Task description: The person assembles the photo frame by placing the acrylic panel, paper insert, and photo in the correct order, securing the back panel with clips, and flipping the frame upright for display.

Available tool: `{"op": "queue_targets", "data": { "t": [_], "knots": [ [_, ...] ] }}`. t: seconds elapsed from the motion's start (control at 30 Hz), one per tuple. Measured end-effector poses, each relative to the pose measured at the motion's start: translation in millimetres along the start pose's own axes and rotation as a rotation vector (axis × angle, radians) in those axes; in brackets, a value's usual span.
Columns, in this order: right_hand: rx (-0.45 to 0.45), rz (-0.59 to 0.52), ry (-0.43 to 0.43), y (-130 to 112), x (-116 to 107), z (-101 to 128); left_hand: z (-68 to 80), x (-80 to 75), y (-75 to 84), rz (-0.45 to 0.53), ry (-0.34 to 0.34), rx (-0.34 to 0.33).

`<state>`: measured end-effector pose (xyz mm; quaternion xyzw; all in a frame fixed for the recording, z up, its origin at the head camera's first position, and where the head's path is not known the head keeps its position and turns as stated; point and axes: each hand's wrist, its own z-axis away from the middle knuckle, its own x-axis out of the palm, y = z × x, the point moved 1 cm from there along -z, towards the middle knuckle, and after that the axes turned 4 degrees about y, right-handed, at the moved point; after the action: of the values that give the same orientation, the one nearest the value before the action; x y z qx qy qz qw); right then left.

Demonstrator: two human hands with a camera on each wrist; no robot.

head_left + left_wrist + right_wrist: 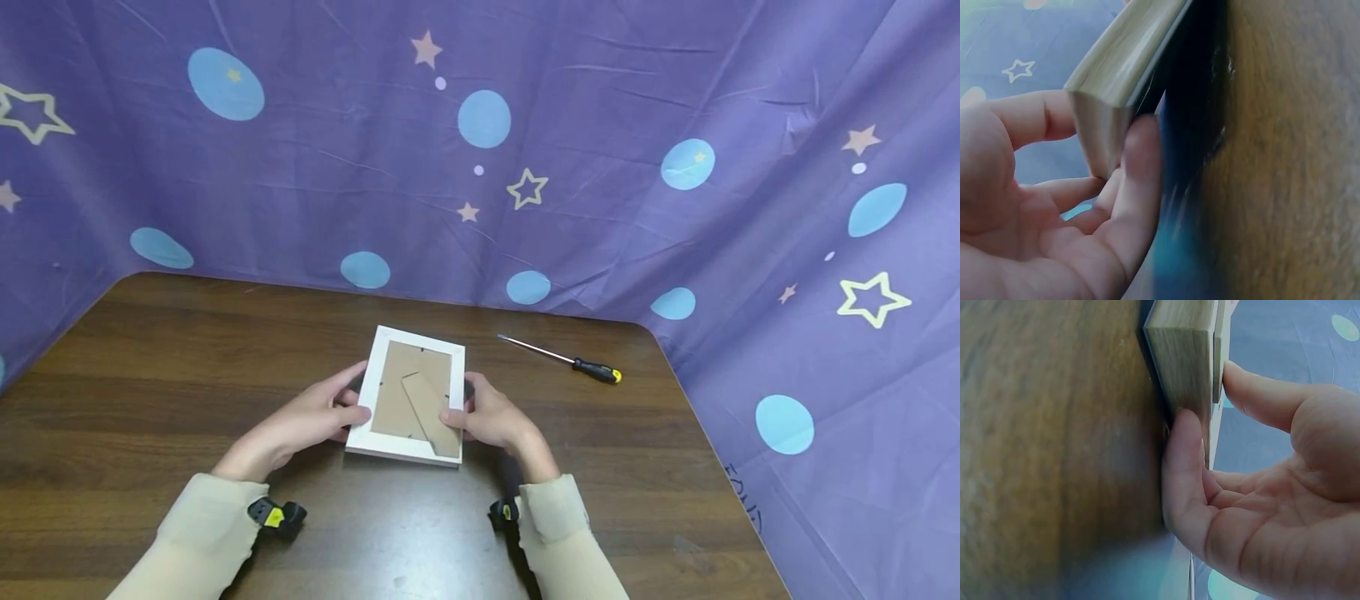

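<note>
A white picture frame [367, 433] is held up between both hands with its brown backing board [397, 392] facing up. The backing carries a fold-out stand flap [423, 408], lying nearly flat, and small dark tabs around its edge. My left hand [311, 417] grips the left side, thumb on top and fingers beneath. On the right side, my right hand [495, 417] does the same, its thumb over the flap's edge. Both wrist views show the frame's thick edge [1100, 131] pinched between thumb and fingers. The front face of the frame is turned down, mostly hidden.
A screwdriver [596, 370] with a black and yellow handle lies on the brown wooden table [187, 358], right of the frame and farther back. A purple curtain [360, 167] with stars and blue spots hangs behind and along the sides of the table.
</note>
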<state>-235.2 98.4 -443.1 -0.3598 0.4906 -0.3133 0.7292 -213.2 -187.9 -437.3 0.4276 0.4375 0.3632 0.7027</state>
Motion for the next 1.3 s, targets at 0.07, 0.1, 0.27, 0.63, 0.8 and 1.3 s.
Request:
{"op": "queue_targets", "data": {
  "t": [0.07,0.1,0.27,0.63,0.8,1.3],
  "knots": [
    [0.004,0.004,0.002,0,0,0,-0.2,-0.1,1.0,0.008,0.016,0.014],
    [0.005,0.004,0.002,0,0,0,-0.3,-0.2,1.6,0.011,0.025,0.021],
    [0.004,-0.015,0.003,0,0,0,0.3,0.2,4.7,0.012,0.049,0.055],
    [0.022,-0.031,-0.007,-2,-2,0,0.0,-0.7,7.4,0.037,0.041,0.124],
    [0.016,-0.042,-0.006,-2,-1,0,-0.3,-1.1,9.9,0.035,0.072,0.156],
    [0.011,-0.206,-0.046,2,-9,-1,6.0,-3.4,25.1,-0.059,0.262,0.255]
  ]
}}
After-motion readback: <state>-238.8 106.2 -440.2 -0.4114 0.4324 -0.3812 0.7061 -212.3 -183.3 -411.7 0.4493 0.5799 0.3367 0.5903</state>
